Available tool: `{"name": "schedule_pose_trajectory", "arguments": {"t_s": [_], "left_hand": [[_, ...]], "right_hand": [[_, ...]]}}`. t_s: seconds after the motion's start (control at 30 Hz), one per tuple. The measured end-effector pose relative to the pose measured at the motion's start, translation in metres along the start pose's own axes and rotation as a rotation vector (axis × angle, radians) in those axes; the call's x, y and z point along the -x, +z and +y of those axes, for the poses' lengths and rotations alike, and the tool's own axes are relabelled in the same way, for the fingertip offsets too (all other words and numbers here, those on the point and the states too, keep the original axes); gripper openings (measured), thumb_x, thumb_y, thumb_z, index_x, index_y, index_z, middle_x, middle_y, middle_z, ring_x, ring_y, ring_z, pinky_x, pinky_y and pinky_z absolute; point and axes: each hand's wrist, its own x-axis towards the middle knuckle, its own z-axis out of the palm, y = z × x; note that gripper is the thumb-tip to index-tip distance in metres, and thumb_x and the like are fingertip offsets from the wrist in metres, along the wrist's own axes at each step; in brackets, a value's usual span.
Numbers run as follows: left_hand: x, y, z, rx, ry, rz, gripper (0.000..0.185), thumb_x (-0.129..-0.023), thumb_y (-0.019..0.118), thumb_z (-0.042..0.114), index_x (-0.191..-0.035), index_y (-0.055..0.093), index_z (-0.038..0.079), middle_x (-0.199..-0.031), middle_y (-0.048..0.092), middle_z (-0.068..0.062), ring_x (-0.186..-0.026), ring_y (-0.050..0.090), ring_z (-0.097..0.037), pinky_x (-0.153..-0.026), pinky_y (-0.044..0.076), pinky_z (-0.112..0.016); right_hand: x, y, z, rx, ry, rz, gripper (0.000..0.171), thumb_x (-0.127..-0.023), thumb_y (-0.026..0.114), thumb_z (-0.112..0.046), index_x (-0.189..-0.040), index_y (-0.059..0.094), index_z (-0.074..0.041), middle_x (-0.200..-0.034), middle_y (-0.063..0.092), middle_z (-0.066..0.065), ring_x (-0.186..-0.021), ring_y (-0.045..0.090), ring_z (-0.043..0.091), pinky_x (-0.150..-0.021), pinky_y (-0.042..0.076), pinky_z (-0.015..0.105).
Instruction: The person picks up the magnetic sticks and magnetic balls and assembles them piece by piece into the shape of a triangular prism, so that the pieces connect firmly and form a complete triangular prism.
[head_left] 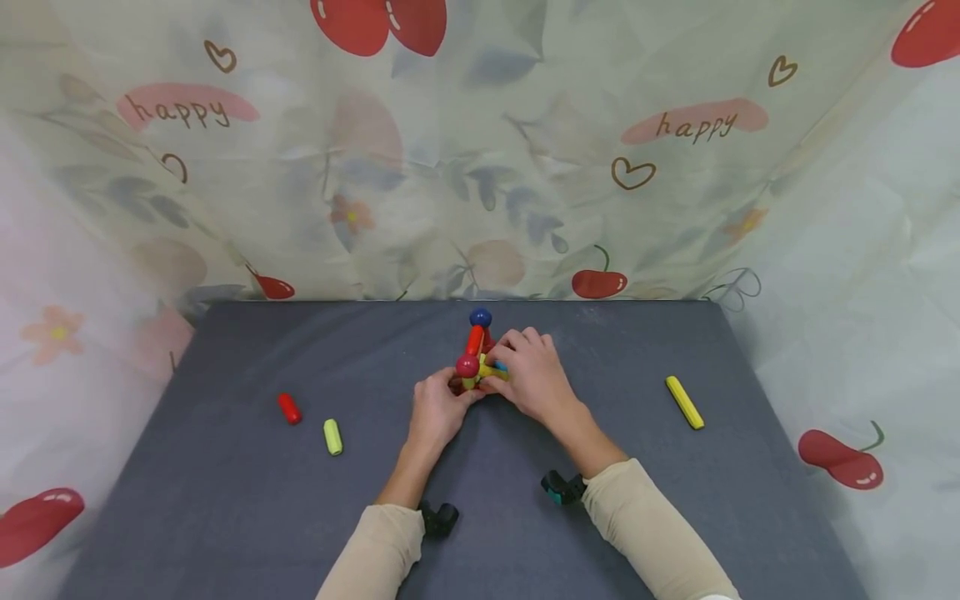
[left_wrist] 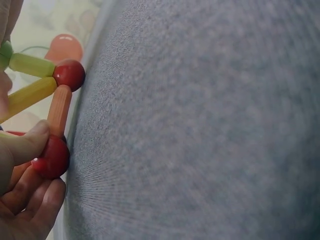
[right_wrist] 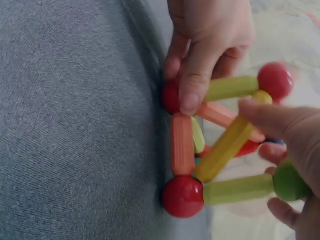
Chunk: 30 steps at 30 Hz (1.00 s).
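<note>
A frame of coloured rods and balls stands between my hands, with a blue ball (head_left: 481, 317) at its far end and a red rod (head_left: 475, 340) running to a near red ball (head_left: 467, 366). My left hand (head_left: 437, 408) pinches a low corner red ball (left_wrist: 54, 157) between thumb and fingers. At the frame's right side, my right hand (head_left: 534, 375) pinches the upper part of a diagonal yellow rod (right_wrist: 225, 145). Its other fingers lie around a green ball (right_wrist: 291, 181). An orange rod (right_wrist: 182, 145) joins two low red balls; the far side is partly hidden.
On the dark cloth-covered table (head_left: 247, 517), a short red rod (head_left: 289, 408) and a light green rod (head_left: 333, 437) lie to the left. A longer yellow rod (head_left: 685, 402) lies to the right. Printed curtains (head_left: 450, 208) enclose the table's back and sides.
</note>
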Motion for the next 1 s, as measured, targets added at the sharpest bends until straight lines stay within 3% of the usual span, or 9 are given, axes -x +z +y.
{"name": "schedule_pose_trajectory", "arguments": {"t_s": [0.17, 0.27, 0.5, 0.63, 0.73, 0.83, 0.93, 1.0], "left_hand": [[0.0, 0.002, 0.001, -0.021, 0.018, -0.007, 0.032, -0.083, 0.086, 0.031, -0.107, 0.076, 0.012, -0.097, 0.078, -0.006, -0.086, 0.071, -0.021, -0.081, 0.06, -0.04], [-0.002, 0.003, 0.003, -0.036, 0.036, 0.0, 0.031, -0.084, 0.086, 0.029, -0.106, 0.076, 0.011, -0.096, 0.077, -0.008, -0.085, 0.07, -0.023, -0.081, 0.06, -0.041], [-0.008, 0.004, 0.004, -0.061, 0.064, -0.01, 0.03, -0.085, 0.085, 0.029, -0.104, 0.074, 0.009, -0.094, 0.074, -0.009, -0.08, 0.065, -0.023, -0.076, 0.059, -0.039], [-0.005, -0.004, 0.003, -0.055, 0.051, -0.056, 0.038, -0.085, 0.085, 0.03, -0.115, 0.073, 0.011, -0.104, 0.075, -0.009, -0.089, 0.068, -0.023, -0.083, 0.059, -0.041], [0.001, -0.02, 0.002, -0.024, 0.032, -0.088, 0.051, -0.085, 0.084, 0.029, -0.13, 0.068, 0.013, -0.12, 0.073, -0.008, -0.103, 0.069, -0.023, -0.092, 0.059, -0.042], [0.007, -0.046, -0.003, 0.016, 0.033, -0.08, 0.058, -0.086, 0.084, 0.028, -0.139, 0.063, 0.015, -0.131, 0.07, -0.006, -0.116, 0.066, -0.024, -0.099, 0.056, -0.043], [0.014, -0.079, -0.02, 0.021, 0.046, -0.016, 0.058, -0.085, 0.085, 0.028, -0.137, 0.064, 0.016, -0.13, 0.071, -0.004, -0.119, 0.064, -0.025, -0.1, 0.055, -0.044], [0.021, -0.102, -0.035, 0.008, 0.015, 0.032, 0.057, -0.085, 0.085, 0.028, -0.137, 0.064, 0.016, -0.13, 0.071, -0.005, -0.119, 0.063, -0.026, -0.1, 0.055, -0.045]], "right_hand": [[0.013, 0.0, 0.018, -0.347, 0.172, -0.012, 0.06, -0.08, 0.087, -0.038, -0.13, 0.065, -0.015, -0.124, 0.062, 0.008, -0.113, 0.054, 0.028, -0.096, 0.049, 0.048], [0.025, 0.012, 0.032, -0.505, 0.286, -0.035, 0.061, -0.083, 0.085, -0.037, -0.135, 0.062, -0.013, -0.124, 0.06, 0.008, -0.111, 0.055, 0.025, -0.094, 0.05, 0.043], [0.04, 0.042, 0.051, -0.596, 0.364, -0.129, 0.032, -0.094, 0.076, -0.028, -0.12, 0.072, -0.011, -0.112, 0.059, 0.008, -0.096, 0.059, 0.021, -0.087, 0.05, 0.037], [0.039, 0.047, 0.053, -0.645, 0.393, -0.149, 0.027, -0.095, 0.074, -0.027, -0.118, 0.073, -0.014, -0.112, 0.059, 0.007, -0.096, 0.06, 0.019, -0.089, 0.05, 0.037], [0.038, 0.048, 0.054, -0.674, 0.418, -0.165, 0.026, -0.096, 0.073, -0.03, -0.118, 0.073, -0.016, -0.114, 0.059, 0.006, -0.098, 0.059, 0.019, -0.091, 0.049, 0.037], [0.039, 0.049, 0.055, -0.685, 0.432, -0.163, 0.026, -0.096, 0.073, -0.031, -0.117, 0.073, -0.016, -0.116, 0.059, 0.006, -0.099, 0.058, 0.02, -0.092, 0.048, 0.037], [0.04, 0.048, 0.056, -0.68, 0.433, -0.17, 0.026, -0.096, 0.073, -0.031, -0.116, 0.072, -0.015, -0.116, 0.059, 0.006, -0.099, 0.058, 0.02, -0.092, 0.047, 0.037], [0.04, 0.048, 0.057, -0.681, 0.429, -0.182, 0.028, -0.096, 0.073, -0.032, -0.117, 0.072, -0.014, -0.116, 0.058, 0.006, -0.1, 0.057, 0.02, -0.092, 0.047, 0.036]]}}
